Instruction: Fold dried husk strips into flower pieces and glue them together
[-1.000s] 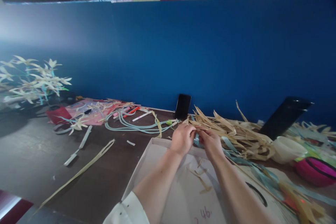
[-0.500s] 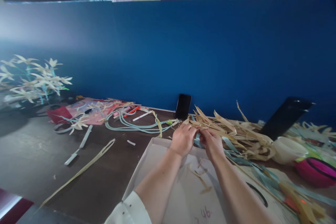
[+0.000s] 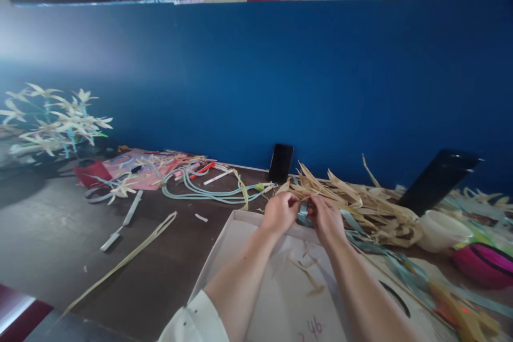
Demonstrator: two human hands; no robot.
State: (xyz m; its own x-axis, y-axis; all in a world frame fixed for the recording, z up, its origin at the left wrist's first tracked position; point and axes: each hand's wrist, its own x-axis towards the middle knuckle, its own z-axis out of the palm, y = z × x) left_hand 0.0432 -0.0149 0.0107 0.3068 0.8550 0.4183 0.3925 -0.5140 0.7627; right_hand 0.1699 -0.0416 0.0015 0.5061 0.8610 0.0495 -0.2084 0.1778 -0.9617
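My left hand (image 3: 280,212) and my right hand (image 3: 326,218) are close together above the far edge of a white shallow box (image 3: 218,256). Fingertips of both hands are pinched on a thin tan dried-husk strip (image 3: 305,197), mostly hidden by the fingers. A pale blue ribbon (image 3: 303,216) shows between and below the hands. Just beyond them and to the right lies a heap of dried husk strips (image 3: 360,200). A few tan scraps (image 3: 310,278) rest on the box surface.
A black phone (image 3: 280,163) leans against the blue partition (image 3: 256,80). To the left are coiled pale blue cords (image 3: 192,192), a long husk strip (image 3: 128,256) and white husk flowers (image 3: 60,117). At right stand a white bowl (image 3: 443,230), a pink container (image 3: 483,264) and a black object (image 3: 441,181).
My hands have drawn slightly apart, and the fingers of my left hand have rolled so that the thumb and index finger show more. The view has shifted slightly.
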